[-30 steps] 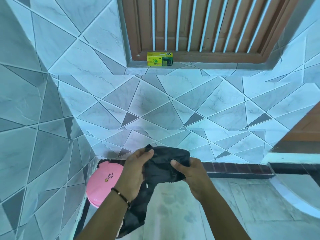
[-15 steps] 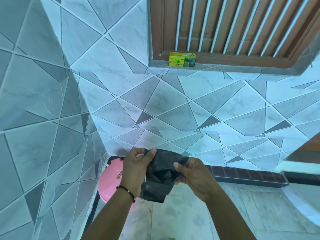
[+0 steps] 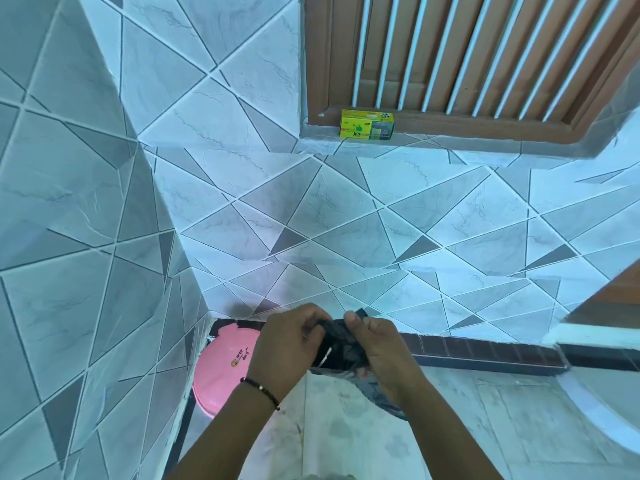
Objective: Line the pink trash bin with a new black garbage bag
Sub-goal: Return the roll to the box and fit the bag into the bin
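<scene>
A crumpled black garbage bag [image 3: 341, 348] is bunched between both hands, low in the middle of the view. My left hand [image 3: 289, 344] pinches its upper left edge; a thin black bracelet sits on that wrist. My right hand [image 3: 379, 344] grips the bag's right side, thumb on top, and part of the bag trails down under the right wrist. The pink trash bin [image 3: 221, 367] stands on the floor in the corner, just left of and below my left hand, its lid showing a small sticker. My left forearm covers the bin's right part.
Tiled walls meet in a corner at the left. A yellow-green bin-bag box [image 3: 366, 124] rests on the sill of a brown barred window [image 3: 467, 57] above. A dark skirting strip [image 3: 485, 351] runs along the wall base, and a white curved edge [image 3: 602, 417] sits at the lower right.
The hands have drawn closer together and gathered the bag into a smaller bunch. The hanging tail has shifted from under the left hand to under the right wrist. The view has shifted.
</scene>
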Action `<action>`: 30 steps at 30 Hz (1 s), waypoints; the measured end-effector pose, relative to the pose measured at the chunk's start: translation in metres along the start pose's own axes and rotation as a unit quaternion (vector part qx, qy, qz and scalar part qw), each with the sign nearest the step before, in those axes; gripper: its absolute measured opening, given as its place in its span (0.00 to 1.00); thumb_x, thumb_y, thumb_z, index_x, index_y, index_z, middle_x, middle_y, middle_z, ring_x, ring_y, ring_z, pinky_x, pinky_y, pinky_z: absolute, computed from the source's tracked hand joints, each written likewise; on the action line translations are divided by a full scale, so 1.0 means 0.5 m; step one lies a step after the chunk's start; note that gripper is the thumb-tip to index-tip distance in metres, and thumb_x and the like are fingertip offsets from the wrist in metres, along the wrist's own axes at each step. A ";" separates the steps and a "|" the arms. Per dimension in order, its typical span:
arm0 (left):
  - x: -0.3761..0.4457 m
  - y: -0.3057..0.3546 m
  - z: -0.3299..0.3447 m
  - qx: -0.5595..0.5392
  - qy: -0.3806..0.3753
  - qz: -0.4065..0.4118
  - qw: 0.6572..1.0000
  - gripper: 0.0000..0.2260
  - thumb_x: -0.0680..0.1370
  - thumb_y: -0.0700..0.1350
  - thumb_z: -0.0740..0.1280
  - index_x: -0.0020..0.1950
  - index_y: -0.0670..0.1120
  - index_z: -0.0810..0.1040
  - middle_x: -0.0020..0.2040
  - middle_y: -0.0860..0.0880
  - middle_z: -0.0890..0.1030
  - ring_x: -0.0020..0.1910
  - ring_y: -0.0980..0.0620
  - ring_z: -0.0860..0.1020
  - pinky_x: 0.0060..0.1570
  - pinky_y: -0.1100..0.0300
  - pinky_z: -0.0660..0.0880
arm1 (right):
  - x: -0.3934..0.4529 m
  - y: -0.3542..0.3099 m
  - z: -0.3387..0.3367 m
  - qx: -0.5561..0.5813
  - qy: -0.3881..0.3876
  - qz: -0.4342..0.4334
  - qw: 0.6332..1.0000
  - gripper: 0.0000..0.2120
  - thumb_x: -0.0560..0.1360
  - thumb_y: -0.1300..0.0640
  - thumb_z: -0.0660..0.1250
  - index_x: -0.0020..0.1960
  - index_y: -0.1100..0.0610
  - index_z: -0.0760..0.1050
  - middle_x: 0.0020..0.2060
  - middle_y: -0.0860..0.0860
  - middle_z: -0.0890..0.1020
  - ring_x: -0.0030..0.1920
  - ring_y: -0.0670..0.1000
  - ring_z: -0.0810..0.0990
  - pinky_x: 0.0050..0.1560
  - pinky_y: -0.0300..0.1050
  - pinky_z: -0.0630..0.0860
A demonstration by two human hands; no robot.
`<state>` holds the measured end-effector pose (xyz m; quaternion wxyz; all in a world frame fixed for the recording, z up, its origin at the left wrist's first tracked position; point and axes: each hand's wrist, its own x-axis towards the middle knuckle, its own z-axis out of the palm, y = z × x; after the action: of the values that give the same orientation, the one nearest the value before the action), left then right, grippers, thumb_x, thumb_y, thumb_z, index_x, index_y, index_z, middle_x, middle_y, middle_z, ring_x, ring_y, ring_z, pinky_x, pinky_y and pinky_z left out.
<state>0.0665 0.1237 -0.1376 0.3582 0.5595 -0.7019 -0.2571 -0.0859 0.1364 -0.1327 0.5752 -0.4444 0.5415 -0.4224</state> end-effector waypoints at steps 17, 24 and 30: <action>0.022 -0.056 -0.047 -0.151 0.140 -0.155 0.966 0.12 0.75 0.41 0.66 0.57 0.49 0.73 0.57 0.51 0.76 0.50 0.54 0.76 0.50 0.60 0.73 | 0.026 -0.030 -0.056 0.112 0.186 -0.093 0.972 0.22 0.76 0.50 0.63 0.40 0.71 0.74 0.34 0.60 0.77 0.34 0.54 0.74 0.37 0.43 0.73; 0.035 0.015 0.001 0.103 -0.082 0.104 0.986 0.10 0.74 0.49 0.66 0.54 0.52 0.78 0.51 0.53 0.82 0.53 0.53 0.77 0.53 0.60 0.71 | 0.043 -0.073 -0.044 0.062 0.113 -0.060 0.990 0.25 0.76 0.48 0.62 0.36 0.71 0.70 0.29 0.62 0.75 0.29 0.55 0.73 0.30 0.40 0.72; 0.054 0.015 0.000 -0.052 0.003 -0.035 0.998 0.15 0.70 0.46 0.73 0.26 0.50 0.71 0.21 0.56 0.69 0.23 0.59 0.67 0.26 0.70 0.63 | 0.040 -0.079 -0.053 0.113 0.017 -0.040 0.993 0.20 0.72 0.43 0.62 0.46 0.61 0.76 0.35 0.54 0.80 0.32 0.52 0.78 0.32 0.45 0.76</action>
<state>0.0588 0.0994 -0.1263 0.3792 0.5651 -0.6666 -0.3040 -0.1113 0.1059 -0.1000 0.5951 -0.3905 0.4822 -0.5108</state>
